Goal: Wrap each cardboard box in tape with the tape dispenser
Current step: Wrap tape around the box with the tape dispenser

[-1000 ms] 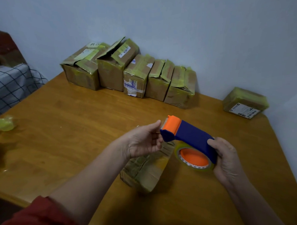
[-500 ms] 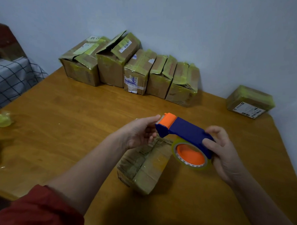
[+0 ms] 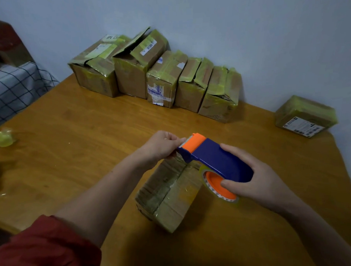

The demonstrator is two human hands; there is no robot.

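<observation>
Right hand: the right hand (image 3: pixel 249 178) is closed round the blue body of the tape dispenser (image 3: pixel 215 159), thumb on top and fingers underneath by the orange roll core, holding it above the table.
Left hand: the left hand (image 3: pixel 161 147) pinches at the dispenser's orange cutter end, fingertips narrowed together; a pale strip shows there, seemingly the free end of the tape, though it is too thin to be sure.
Box in hand: a cardboard box (image 3: pixel 168 192) lies on the table (image 3: pixel 71 140) directly below both hands, tilted diagonally, some glossy tape already on its faces.
Other boxes: a row of taped boxes (image 3: pixel 158 77) stands along the wall at the far edge; one more taped box (image 3: pixel 303 116) sits apart at the far right.
Scrap: a crumpled wad of tape (image 3: pixel 2 138) lies at the left edge.
Step in hand: likely freeing the tape end to start a new band.
Doing it well: draw the end out straight and flat so it does not fold on itself, keep fingertips clear of the serrated blade, press the end firmly onto a box face, then pull the dispenser away under steady tension.
</observation>
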